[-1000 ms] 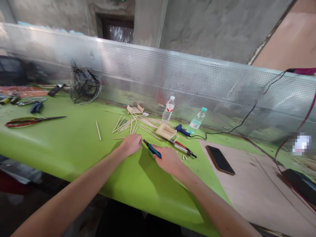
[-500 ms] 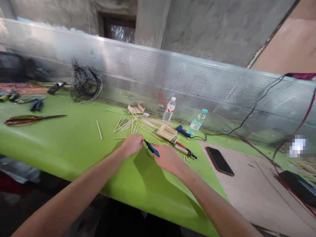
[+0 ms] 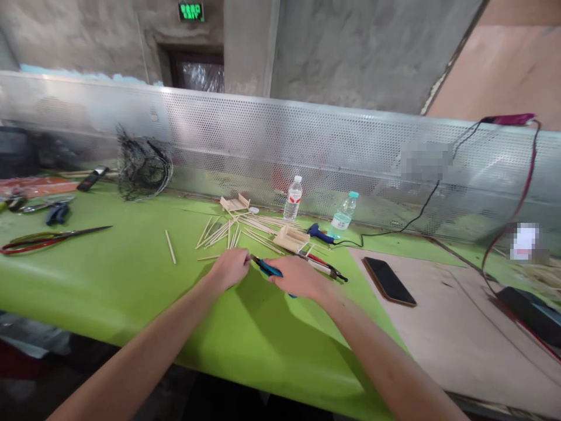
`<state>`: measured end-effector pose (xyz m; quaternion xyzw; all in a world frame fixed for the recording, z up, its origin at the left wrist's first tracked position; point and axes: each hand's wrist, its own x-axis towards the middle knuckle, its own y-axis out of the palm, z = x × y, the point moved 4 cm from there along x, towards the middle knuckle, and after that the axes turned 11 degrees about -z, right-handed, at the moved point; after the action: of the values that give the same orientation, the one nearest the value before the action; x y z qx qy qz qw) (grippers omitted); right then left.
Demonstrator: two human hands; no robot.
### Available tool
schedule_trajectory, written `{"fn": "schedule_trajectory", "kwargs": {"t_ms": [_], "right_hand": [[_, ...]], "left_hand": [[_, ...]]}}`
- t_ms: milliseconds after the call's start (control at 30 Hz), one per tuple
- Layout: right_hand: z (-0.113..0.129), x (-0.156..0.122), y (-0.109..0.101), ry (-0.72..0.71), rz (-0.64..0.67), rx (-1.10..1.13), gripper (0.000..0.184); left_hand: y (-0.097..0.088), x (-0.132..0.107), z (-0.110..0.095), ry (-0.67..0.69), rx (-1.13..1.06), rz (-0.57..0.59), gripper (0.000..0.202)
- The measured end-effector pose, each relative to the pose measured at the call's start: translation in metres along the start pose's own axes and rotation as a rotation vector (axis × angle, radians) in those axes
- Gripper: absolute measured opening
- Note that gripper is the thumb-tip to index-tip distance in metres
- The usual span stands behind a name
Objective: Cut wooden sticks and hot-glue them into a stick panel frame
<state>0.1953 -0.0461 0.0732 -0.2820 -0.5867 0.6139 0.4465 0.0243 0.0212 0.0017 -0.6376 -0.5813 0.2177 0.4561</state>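
My right hand (image 3: 300, 276) is wrapped round blue-handled cutting pliers (image 3: 269, 268), their dark jaws pointing at the fingers of my left hand. My left hand (image 3: 232, 266) is closed in a pinch close to the jaw tips; what it pinches is hidden by the fingers. A thin wooden stick (image 3: 207, 258) shows just left of that hand, and I cannot tell whether it is held or lies on the table. Beyond both hands spreads a pile of loose wooden sticks (image 3: 263, 223). Two small built stick pieces, one nearer (image 3: 291, 238) and one farther (image 3: 235, 203), stand by the pile.
A blue glue gun (image 3: 321, 234), two bottles (image 3: 293, 199) (image 3: 345, 215) and a white-and-red tool (image 3: 322, 266) lie beyond my right hand. A phone (image 3: 388, 280) rests on a board at right. Scissors (image 3: 52, 238), a lone stick (image 3: 170, 247) and a wire bundle (image 3: 142, 166) are at left.
The view has tilted up a little, bringing an exit sign into sight. The pliers' jaws still sit beside my left fingers, and a second bit of blue handle now shows below my right hand.
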Motion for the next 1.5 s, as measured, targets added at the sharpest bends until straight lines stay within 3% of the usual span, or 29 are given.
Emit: {"fn": "schedule_trajectory", "kwargs": {"t_ms": [333, 600, 867, 1033, 1133, 1267, 1400, 1500], "right_hand": [[-0.009, -0.006, 0.007, 0.014, 0.006, 0.164, 0.057], [-0.008, -0.006, 0.005, 0.03, -0.016, 0.198, 0.043], [-0.007, -0.003, 0.008, 0.029, 0.018, 0.194, 0.045], [-0.007, -0.006, 0.007, 0.053, 0.027, 0.232, 0.035], [-0.006, -0.007, 0.006, 0.035, 0.019, 0.23, 0.027], [-0.009, -0.007, 0.006, 0.034, 0.002, 0.23, 0.036], [-0.015, -0.007, 0.013, 0.095, 0.064, 0.288, 0.052], [-0.017, -0.007, 0.016, 0.102, 0.056, 0.283, 0.059]], "left_hand": [[-0.008, -0.002, -0.01, 0.065, 0.065, -0.039, 0.019], [-0.008, -0.003, -0.014, 0.088, 0.114, -0.025, 0.025], [-0.005, -0.001, -0.003, 0.034, 0.053, -0.007, 0.021], [-0.026, 0.021, 0.003, 0.026, 0.023, -0.079, 0.02], [-0.04, 0.045, -0.001, 0.102, -0.045, -0.031, 0.021], [-0.04, 0.069, -0.005, 0.187, -0.127, 0.09, 0.02], [-0.034, 0.068, 0.008, 0.14, -0.128, -0.11, 0.026], [-0.029, 0.059, 0.016, 0.121, -0.123, -0.146, 0.028]]}}
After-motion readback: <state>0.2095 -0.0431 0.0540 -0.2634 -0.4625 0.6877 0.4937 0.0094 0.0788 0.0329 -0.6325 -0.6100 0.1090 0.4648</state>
